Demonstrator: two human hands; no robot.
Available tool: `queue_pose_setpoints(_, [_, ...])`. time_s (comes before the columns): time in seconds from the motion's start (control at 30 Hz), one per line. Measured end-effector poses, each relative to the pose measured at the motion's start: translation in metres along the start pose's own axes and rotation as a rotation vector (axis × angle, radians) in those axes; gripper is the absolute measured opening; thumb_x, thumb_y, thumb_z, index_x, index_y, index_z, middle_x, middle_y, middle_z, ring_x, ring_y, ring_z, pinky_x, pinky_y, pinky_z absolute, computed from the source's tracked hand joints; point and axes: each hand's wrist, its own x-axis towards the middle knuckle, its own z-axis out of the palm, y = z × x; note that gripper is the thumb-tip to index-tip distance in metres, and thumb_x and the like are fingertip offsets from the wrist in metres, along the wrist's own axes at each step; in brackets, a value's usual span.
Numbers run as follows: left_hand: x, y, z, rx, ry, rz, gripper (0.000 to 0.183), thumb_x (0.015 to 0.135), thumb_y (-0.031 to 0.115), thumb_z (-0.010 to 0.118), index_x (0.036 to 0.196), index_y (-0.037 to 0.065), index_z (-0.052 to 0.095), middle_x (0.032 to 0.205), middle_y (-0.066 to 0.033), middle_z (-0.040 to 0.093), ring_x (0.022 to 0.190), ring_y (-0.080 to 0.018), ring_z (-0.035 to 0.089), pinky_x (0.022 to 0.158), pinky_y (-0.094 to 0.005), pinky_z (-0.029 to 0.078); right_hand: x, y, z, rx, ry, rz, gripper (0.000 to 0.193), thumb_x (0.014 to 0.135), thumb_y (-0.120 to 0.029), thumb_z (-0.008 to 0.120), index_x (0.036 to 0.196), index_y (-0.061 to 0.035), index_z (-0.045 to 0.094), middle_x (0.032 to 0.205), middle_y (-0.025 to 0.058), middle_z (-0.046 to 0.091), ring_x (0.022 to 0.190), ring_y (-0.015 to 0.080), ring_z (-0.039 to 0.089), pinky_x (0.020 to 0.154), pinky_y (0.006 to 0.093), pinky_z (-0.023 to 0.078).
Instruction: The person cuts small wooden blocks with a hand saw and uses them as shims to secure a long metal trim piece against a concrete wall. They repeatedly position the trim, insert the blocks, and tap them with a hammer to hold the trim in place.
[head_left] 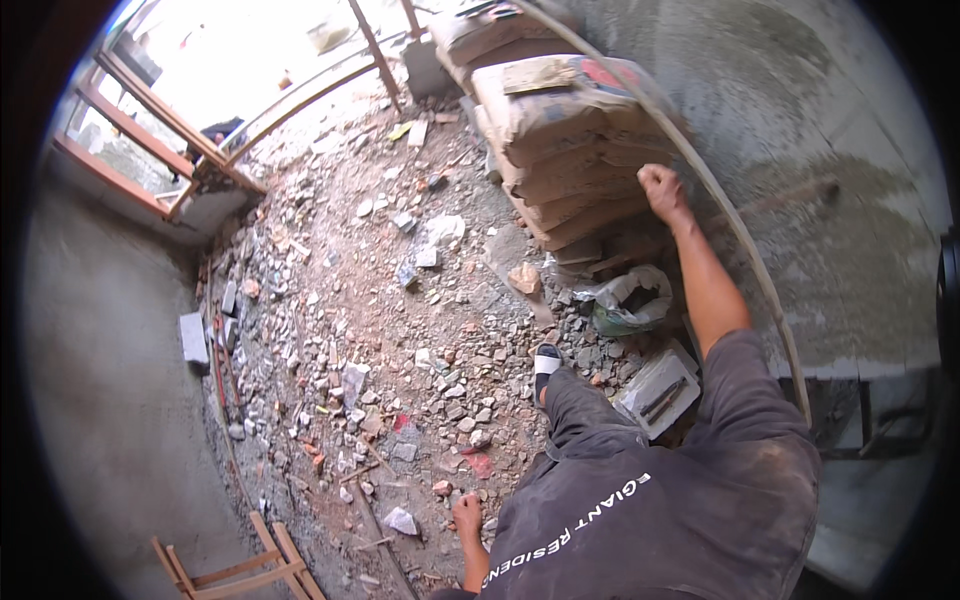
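My right arm reaches forward, and my right hand (663, 192) is closed into a fist beside a stack of brown paper sacks (580, 165). Nothing shows between its fingers. Just to the right of that hand runs a long, pale, curved pole or hose (735, 215). My left hand (467, 513) hangs low by my side with its fingers curled, over the rubble-strewn ground (400, 330). I see nothing in it. One foot in a dark and white sandal (547, 360) is on the rubble.
An open plastic sack (635, 300) and a pale tray-like block (655, 395) with a dark tool lie at the right. Wooden frames (150, 125) stand far left; a wooden piece (240, 572) is near left. A grey block (194, 339) sits by the left wall (100, 330).
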Motion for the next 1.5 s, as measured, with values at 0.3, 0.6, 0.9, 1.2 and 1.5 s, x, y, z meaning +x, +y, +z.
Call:
queue_pose_setpoints(0.3, [0.009,0.066,-0.047,-0.267,0.145,-0.316,0.033,0.088,0.029,0.054,0.07,0.001,0.056,0.062,-0.0052,0.057,0.049,-0.0125,0.055,0.047,-0.0271,0.043,0.208,0.053,0.065,-0.481,-0.174,0.216,0.044,0.083,-0.034,0.052,0.118,-0.0072,0.056,0.117,0.0215,0.056,0.11,0.0345,0.053,0.093,0.0409,0.042])
queue_pose_setpoints(0.6, [0.064,0.122,-0.065,0.477,-0.122,-0.236,0.04,0.084,0.035,0.053,0.083,-0.004,0.062,0.077,-0.0192,0.062,0.07,-0.0291,0.059,0.064,-0.0391,0.047,0.268,0.112,0.103,-0.55,-0.173,0.119,0.05,0.085,-0.033,0.05,0.128,-0.0058,0.046,0.124,0.0241,0.049,0.116,0.0374,0.046,0.098,0.0414,0.037])
queue_pose_setpoints(0.9, [0.405,0.285,-0.186,0.324,0.187,0.14,0.039,0.087,0.034,0.053,0.069,0.0,0.06,0.062,-0.0087,0.059,0.057,-0.0171,0.056,0.056,-0.0354,0.045,0.241,0.101,0.127,-0.7,-0.008,0.189,0.039,0.09,-0.034,0.049,0.112,-0.0032,0.059,0.111,0.0211,0.058,0.107,0.0339,0.053,0.092,0.0405,0.04])
queue_pose_setpoints(1.2, [0.519,0.482,-0.203,0.296,0.02,0.292,0.035,0.085,0.033,0.053,0.086,-0.001,0.064,0.071,-0.0163,0.062,0.07,-0.0285,0.062,0.067,-0.0375,0.047,0.268,0.09,0.122,-0.714,0.027,0.507,0.031,0.081,-0.03,0.056,0.087,-0.0016,0.066,0.085,0.023,0.062,0.082,0.0383,0.061,0.072,0.043,0.046])
queue_pose_setpoints(1.5, [0.49,0.568,-0.099,0.014,-0.293,0.333,0.036,0.087,0.031,0.052,0.089,-0.003,0.064,0.074,-0.0095,0.063,0.066,-0.0165,0.062,0.062,-0.0301,0.048,0.205,-0.056,0.125,-0.343,0.41,0.291,0.021,0.086,-0.019,0.059,0.092,0.0017,0.06,0.085,0.0131,0.061,0.082,0.0245,0.059,0.073,0.0339,0.046])
